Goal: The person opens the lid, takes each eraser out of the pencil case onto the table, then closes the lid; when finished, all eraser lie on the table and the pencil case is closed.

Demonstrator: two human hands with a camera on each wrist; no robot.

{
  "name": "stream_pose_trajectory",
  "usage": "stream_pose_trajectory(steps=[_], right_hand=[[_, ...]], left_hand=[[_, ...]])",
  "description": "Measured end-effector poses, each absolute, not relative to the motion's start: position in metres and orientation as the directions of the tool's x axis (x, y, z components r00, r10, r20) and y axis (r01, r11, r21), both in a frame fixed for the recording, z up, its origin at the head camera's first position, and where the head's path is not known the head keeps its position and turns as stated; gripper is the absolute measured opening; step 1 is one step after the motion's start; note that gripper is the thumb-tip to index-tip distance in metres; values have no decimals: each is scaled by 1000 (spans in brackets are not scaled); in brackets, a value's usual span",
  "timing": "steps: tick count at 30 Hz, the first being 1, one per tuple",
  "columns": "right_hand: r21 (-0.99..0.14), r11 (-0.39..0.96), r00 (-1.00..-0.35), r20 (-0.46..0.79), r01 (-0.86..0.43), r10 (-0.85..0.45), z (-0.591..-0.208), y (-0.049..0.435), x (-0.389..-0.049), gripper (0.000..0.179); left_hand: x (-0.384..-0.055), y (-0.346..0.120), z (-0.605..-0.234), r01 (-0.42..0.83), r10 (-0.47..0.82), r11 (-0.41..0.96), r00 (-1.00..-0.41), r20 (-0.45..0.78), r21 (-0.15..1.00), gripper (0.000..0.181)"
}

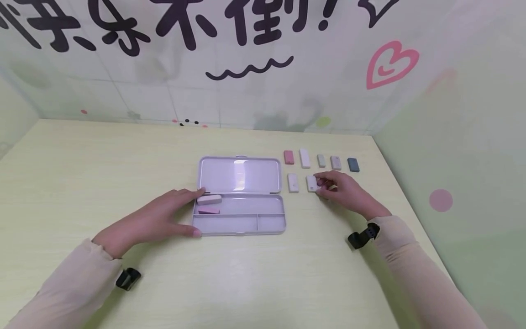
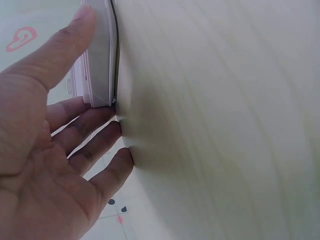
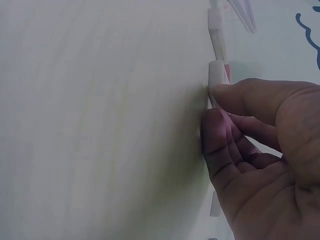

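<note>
Wall lettering

Large black Chinese characters (image 1: 164, 23) run along the wall beyond both hands, cropped at the top; "不倒!" is legible, with a wavy line (image 1: 249, 68) beneath and a pink heart (image 1: 390, 64) alongside.

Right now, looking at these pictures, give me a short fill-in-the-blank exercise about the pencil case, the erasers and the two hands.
1. The lid of the lilac pencil case lies ____.
2. Inside the case lie ____ erasers, the pale eraser and the pink eraser.
3. The right hand pinches a ____ eraser on the table.
4. The left hand rests against the case's ____ end.

Missing words: open; two; white; left
</note>
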State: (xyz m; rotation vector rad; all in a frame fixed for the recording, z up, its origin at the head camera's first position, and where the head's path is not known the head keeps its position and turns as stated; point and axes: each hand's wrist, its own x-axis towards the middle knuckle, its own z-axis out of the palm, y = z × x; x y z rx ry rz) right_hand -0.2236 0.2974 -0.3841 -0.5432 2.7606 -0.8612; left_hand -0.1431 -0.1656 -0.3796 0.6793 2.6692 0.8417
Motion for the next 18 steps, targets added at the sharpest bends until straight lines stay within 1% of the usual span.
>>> stream_pose_trajectory(steps=[8,18], right_hand=[[-579,761,-907,-85,-291,-412,-385,295,-227,40],[-585,752,-900,-84,-302,-427,-384,294,-226,42]], left_hand=[[-143,-167,-380,355,505,722,-857,-102,595,100],[-144,-166,-381,346,501,723,-859,-108,599,101]])
